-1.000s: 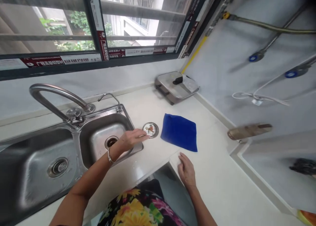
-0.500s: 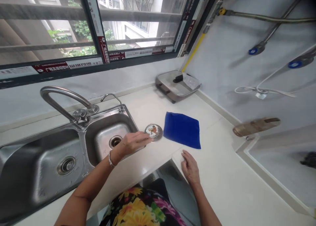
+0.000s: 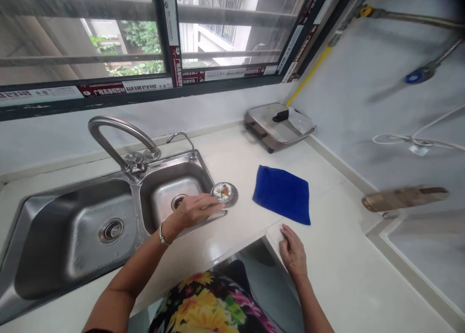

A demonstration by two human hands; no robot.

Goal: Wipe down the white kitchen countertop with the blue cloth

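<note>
My left hand has its fingers closed on the edge of a round metal sink strainer with white and orange-brown scraps in it. The strainer is at the right rim of the steel sink; whether it touches the counter I cannot tell. Its near edge is partly hidden by my fingers. My right hand rests on the counter's front edge with loosely bent fingers and nothing in it. Just beyond that hand, a blue cloth lies flat on the white counter.
A curved faucet and a smaller spout rise behind the sink. An electric pan with a glass lid sits in the back corner. Hoses and a valve are on the right wall. Below the counter edge is an opening.
My view has turned left, so the room appears farther right. My left hand has brought the strainer left, closer to the sink. My right hand stays at the counter edge.
</note>
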